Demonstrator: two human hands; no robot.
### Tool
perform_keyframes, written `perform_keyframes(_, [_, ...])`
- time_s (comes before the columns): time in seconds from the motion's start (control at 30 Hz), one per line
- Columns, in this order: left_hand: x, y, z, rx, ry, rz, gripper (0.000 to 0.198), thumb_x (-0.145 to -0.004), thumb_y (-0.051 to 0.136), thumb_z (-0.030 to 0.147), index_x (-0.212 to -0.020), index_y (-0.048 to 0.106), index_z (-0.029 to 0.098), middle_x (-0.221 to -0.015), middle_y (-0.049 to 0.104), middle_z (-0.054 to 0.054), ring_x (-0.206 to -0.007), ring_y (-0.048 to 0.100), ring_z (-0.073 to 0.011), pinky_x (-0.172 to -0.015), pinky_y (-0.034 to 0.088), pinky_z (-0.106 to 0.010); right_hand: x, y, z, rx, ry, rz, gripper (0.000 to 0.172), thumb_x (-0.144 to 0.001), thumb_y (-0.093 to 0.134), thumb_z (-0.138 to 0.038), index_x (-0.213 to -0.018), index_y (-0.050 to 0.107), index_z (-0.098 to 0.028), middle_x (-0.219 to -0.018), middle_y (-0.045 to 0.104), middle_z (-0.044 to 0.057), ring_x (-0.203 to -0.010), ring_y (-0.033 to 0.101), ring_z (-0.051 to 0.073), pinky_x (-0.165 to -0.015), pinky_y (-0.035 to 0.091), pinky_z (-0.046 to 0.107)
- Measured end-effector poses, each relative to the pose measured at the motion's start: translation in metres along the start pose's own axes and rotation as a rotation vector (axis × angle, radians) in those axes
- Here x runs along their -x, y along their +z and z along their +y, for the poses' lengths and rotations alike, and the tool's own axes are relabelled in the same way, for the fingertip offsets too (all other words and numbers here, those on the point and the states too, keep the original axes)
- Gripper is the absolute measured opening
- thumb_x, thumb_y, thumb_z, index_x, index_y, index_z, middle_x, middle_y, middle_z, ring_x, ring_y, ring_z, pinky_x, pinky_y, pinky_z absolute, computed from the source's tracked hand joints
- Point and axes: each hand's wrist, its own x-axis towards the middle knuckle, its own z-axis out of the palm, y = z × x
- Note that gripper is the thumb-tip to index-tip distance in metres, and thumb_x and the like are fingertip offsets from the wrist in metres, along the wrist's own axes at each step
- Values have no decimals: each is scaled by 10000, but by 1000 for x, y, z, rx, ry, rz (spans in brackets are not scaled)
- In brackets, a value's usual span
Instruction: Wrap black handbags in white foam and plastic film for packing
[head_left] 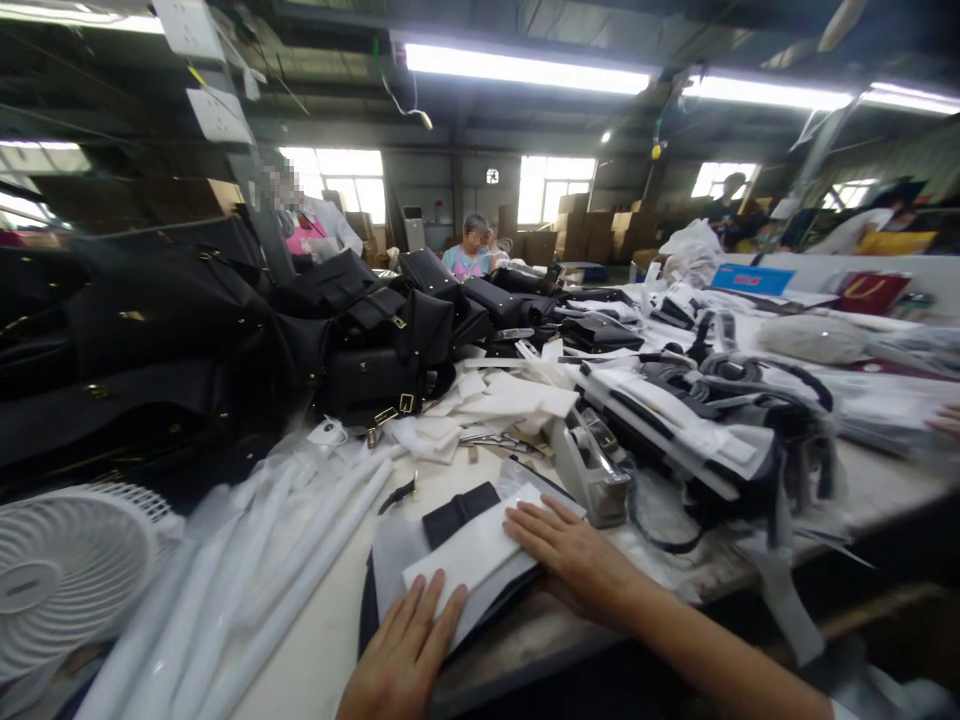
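White sheet point(471, 545) lies over a dark piece point(368, 612) on the table point(311, 630), seemingly placed, a black strip point(459, 514) left uncovered. I have left hand point(405, 650) and right hand point(566, 555) flat on the sheet, gripping nothing

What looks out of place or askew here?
Nothing looks damaged, but a pale strip dangles over the table edge, right of the right hand, and a small black strap lies seemingly loose beyond the left hand. Both look stray, unlike the white sheet under the hands.
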Motion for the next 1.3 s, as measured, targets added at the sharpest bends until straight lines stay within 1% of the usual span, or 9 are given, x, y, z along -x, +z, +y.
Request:
perform_keyframes(0.1, [1,7,-5,-9,26,1,703,-795,327,-77,-1408,472,236,-1430,530,-35,-1284,523,-217,-996,512,-318,-13,9,-27,-24,-60,33,641,-906,584,-288,-1491,341,-192,-1537,386,96,-1435,317,258,-1201,238,502])
perform_keyframes(0.23, [3,15,-14,-29,86,12,646,-817,358,-32,-1394,494,224,-1438,521,-36,-1281,525,-250,-1025,488,-366,-22,38,-49,33,-79,219,473,-984,402,-171,-1457,406,-183,-1458,501,63,-1383,415,201,-1146,374,410])
perform_keyframes(0.4, [2,15,-28,-16,156,103,576,-826,370,18,-1343,549,195,-1408,555,-27,-1233,561,-242,-1218,88,-500,-20,53,-52,110,-45,304,457,-995,352,-146,-1441,431,-204,-1467,489,23,-1384,414,200,-1109,428,404])
perform_keyframes(0.47, [2,17,-30,10,129,102,577,-806,365,5,-1318,568,178,-1396,567,-22,-1244,551,-223,-1219,43,-495,-19,54,-53,116,-43,294,478,-987,351,-130,-1457,404,-195,-1480,472,25,-1400,387,199,-1118,418,410])
perform_keyframes(0.67, [7,22,-32,115,79,104,560,-848,355,36,-1375,508,152,-1452,507,-23,-1330,467,-177,-1159,291,-305,-21,58,-54,119,-15,296,477,-991,346,-127,-1462,395,-186,-1507,432,16,-1416,358,188,-1147,371,393])
perform_keyframes(0.8, [3,11,-40,218,56,6,515,-943,465,308,-1438,419,174,-1465,487,-35,-1309,495,-195,-1026,471,-293,-22,48,-55,23,-12,246,550,-988,447,-440,-1463,397,-167,-1493,455,70,-1408,373,229,-1148,364,412])
perform_keyframes(1.03, [-10,-6,-60,342,112,-152,557,-957,478,252,-1486,306,278,-1475,467,-1,-1329,462,-169,-1050,450,-309,-20,43,-54,-35,22,169,704,-913,590,-421,-1519,281,-238,-1563,335,97,-1439,308,267,-1148,338,482])
perform_keyframes(1.17, [-14,-4,-69,318,116,-209,596,-952,498,243,-1496,258,281,-1501,421,-26,-1342,447,-201,-1074,438,-392,-20,44,-54,-28,4,147,661,-920,590,-389,-1507,311,-273,-1559,350,68,-1449,282,277,-1157,317,498])
perform_keyframes(1.3, [-21,-5,-79,385,102,-256,528,-995,420,253,-1494,250,289,-1480,448,6,-1332,455,-148,-1080,428,-340,-23,38,-54,-38,0,111,594,-944,539,-438,-1484,365,-260,-1543,381,69,-1430,326,282,-1146,339,499])
